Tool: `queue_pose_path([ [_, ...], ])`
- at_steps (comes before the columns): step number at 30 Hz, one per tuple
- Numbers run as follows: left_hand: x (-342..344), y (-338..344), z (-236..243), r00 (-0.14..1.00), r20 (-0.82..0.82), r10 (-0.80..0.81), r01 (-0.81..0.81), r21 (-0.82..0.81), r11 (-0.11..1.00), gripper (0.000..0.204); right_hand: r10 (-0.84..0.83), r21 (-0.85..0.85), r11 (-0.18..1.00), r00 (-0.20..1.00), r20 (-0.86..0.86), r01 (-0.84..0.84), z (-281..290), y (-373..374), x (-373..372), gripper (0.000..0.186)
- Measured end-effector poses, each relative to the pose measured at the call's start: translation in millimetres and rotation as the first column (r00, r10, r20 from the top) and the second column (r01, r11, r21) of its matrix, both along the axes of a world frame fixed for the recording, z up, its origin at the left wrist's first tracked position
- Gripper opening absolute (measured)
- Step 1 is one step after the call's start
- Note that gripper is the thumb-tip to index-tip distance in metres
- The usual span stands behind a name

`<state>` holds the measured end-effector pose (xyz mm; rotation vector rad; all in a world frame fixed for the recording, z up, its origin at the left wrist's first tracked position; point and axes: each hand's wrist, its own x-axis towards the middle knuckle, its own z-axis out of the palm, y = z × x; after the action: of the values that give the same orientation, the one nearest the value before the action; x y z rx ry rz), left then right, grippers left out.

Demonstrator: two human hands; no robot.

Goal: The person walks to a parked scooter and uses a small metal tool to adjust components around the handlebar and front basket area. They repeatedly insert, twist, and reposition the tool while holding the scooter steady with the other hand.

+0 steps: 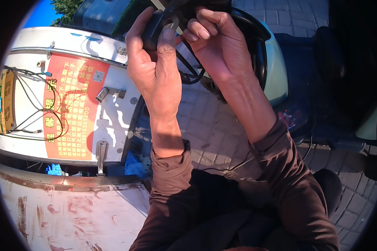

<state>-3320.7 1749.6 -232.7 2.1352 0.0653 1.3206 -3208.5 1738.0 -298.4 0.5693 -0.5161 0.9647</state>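
My left hand [157,71] is closed around a dark, box-shaped part [152,30] at the top of the view, with the thumb pressed along its near side. A curved, pale metal piece [170,21] shows just past the thumb tip. Close beside it, on the right, my right hand [226,48] has its fingers curled in toward the palm. Whatever lies in those fingers, if anything, is hidden. Below and between the hands loops a black cable [191,78]. Behind the right wrist stands a vehicle with a pale green body panel [277,69] and black trim.
To the left, a white metal box [27,144] bears a red notice [81,113], a latch [109,94] and a handle [101,157]. Black wires [37,109] hang by a yellow unit [5,100]. A rust-stained white panel [75,209] lies nearer; grey paving [226,134] stretches below.
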Motion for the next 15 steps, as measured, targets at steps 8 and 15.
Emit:
queue_pose_path([
  [8, -7, 5, 12, 0.995, 0.023, -0.093, 0.094, -0.088, 0.992, 0.063, -0.130, -0.234, 0.957, 0.974, 0.185, 0.172, -7, -17, -4, 0.040],
  [15, -12, -3, 36, 0.960, 0.269, 0.081, 0.023, -0.363, 0.932, 0.084, -0.135, -0.301, 0.636, 0.486, 0.863, 0.711, -17, -39, -13, 0.098],
])
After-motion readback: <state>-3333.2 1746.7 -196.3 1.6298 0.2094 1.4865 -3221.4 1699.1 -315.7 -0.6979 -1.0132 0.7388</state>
